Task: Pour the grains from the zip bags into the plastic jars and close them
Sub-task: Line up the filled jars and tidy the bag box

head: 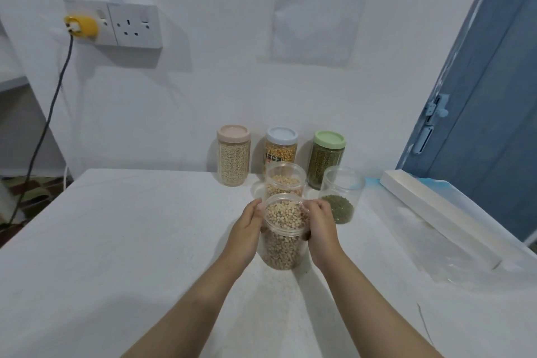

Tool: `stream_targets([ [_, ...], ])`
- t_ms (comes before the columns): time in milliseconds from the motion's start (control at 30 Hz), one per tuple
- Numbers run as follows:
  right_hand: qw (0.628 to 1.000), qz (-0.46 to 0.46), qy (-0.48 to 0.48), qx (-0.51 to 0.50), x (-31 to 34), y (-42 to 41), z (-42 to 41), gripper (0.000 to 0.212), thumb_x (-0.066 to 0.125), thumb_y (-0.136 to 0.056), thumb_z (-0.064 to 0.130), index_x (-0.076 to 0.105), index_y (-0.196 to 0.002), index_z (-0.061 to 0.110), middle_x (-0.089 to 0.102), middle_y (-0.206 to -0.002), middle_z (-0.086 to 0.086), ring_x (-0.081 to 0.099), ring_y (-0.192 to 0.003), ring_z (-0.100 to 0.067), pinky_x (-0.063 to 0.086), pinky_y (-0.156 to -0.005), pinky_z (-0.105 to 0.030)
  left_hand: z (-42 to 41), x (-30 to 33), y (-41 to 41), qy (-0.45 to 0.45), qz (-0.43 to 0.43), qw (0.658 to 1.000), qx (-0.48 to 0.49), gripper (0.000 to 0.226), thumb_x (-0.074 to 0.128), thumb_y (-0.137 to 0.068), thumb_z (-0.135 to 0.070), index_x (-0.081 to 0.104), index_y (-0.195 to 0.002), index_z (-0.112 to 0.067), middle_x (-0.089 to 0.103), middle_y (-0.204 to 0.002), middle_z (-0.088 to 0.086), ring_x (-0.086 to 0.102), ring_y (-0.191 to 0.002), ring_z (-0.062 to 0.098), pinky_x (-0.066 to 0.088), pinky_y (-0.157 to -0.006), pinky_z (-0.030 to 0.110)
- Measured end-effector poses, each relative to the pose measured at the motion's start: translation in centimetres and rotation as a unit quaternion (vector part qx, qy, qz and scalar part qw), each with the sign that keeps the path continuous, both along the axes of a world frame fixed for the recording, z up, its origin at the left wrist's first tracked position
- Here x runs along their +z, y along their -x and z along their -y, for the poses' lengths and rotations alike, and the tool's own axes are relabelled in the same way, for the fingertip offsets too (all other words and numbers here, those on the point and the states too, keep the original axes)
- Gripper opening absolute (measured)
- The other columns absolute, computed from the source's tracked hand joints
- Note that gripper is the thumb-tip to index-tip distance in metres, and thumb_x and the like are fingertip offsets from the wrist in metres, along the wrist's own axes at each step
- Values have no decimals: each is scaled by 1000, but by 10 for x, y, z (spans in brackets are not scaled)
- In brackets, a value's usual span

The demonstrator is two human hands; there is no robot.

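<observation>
hands: left (247,227) + right (321,227) | cupping open bean jar (283,247)

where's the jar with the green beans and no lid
In the head view the open jar of green beans stands on the table right of centre, just in front of the green-lidded jar and right of the jar held in both hands.

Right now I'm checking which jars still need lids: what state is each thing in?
Held jar: open, nearly full of pale beans.
Left hand: gripping the held jar.
Right hand: gripping the held jar.
Jar behind it: open, part full.
Green-bean jar: open, mostly empty.
Pink-lidded jar: closed, full.
Blue-lidded jar: closed.
Green-lidded jar: closed.
</observation>
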State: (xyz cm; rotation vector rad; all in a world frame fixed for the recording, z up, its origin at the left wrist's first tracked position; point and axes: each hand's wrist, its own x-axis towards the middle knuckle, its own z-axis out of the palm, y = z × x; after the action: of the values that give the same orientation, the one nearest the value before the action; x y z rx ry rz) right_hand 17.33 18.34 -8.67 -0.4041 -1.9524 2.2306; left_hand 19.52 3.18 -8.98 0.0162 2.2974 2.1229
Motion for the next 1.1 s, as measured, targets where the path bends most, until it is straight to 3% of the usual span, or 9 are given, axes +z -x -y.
stream_targets([
  [100, 999, -6, 23, 26, 0, 3, 1, 28, 52, -98, 41, 61, -110, 18, 69, -102, -3, 66, -92, -19, 49, -73, -35, 0, -2, -1, -20, 3, 1000, -17, 23, 43, -102, -41, 49, -125, -41, 57, -125, -20, 53, -118, 1, 45, -92, 16],
  [200, 999, -10, 51, 12, 0, 2, 2, 32, 51, -93, 46, 56, -101, 16, 62, -97, -9, 60, -87, -22, 43, -71, -38, -1, -1, -1, -21, -12, 1000, -9, 18, 51, -102, -31, 56, -114, -43, 62, -116, -24, 56, -111, -7, 46, -80, 10],
  [367, 998, -17, 47, 31, -5, 3, -1, 30, 47, -100, 40, 65, -103, 16, 70, -105, -6, 66, -102, -24, 49, -87, -44, 6, 8, 9, -34, 7, 999, -1, 25, 41, -105, -37, 64, -115, -38, 69, -114, -12, 63, -107, 5, 52, -87, 22],
  [433, 998, -18, 61, 17, -5, 2, -1, 24, 48, -101, 37, 58, -100, 16, 65, -102, -8, 63, -102, -25, 49, -87, -45, 7, 10, 9, -44, 14, 999, -16, 20, 44, -104, -35, 58, -118, -34, 66, -116, -9, 61, -107, 5, 51, -84, 22],
  [533, 999, -20, 44, 24, -7, 3, -2, 25, 50, -99, 36, 65, -105, 17, 68, -108, -10, 65, -103, -26, 49, -87, -45, 8, 3, 9, -16, -1, 999, -36, 20, 58, -98, -29, 58, -117, -36, 66, -118, -10, 60, -113, 6, 50, -93, 25],
  [667, 998, -14, 50, 21, -8, 2, 0, 28, 47, -100, 41, 58, -112, 18, 66, -107, -7, 63, -98, -22, 48, -77, -37, 8, 7, 12, -12, 9, 1000, -26, 31, 46, -104, -30, 59, -132, -29, 64, -124, -11, 57, -117, 6, 49, -99, 30],
  [800, 997, -8, 52, 56, -6, 3, -1, 32, 49, -100, 40, 69, -114, 20, 72, -112, -5, 67, -107, -22, 52, -93, -46, 11, 10, 13, -3, 18, 999, -41, 33, 46, -102, -42, 48, -134, -33, 58, -126, -6, 55, -118, 12, 49, -91, 27],
  [967, 999, -20, 16, 37, -6, 6, 2, 14, 59, -96, 24, 67, -92, 13, 69, -101, -11, 65, -92, -27, 47, -74, -43, 10, 3, 11, 18, -28, 999, -22, 19, 58, -98, -25, 56, -111, -39, 60, -118, -3, 59, -110, 14, 49, -84, 20],
  [1100, 999, -25, -2, 45, -8, 8, 14, 7, 58, -95, 18, 61, -88, 18, 63, -85, -1, 57, -71, -16, 39, -48, -24, 22, -4, 18, 15, -23, 1000, 8, 24, 56, -99, -31, 60, -123, -31, 57, -123, 2, 59, -113, 15, 50, -99, 32],
])
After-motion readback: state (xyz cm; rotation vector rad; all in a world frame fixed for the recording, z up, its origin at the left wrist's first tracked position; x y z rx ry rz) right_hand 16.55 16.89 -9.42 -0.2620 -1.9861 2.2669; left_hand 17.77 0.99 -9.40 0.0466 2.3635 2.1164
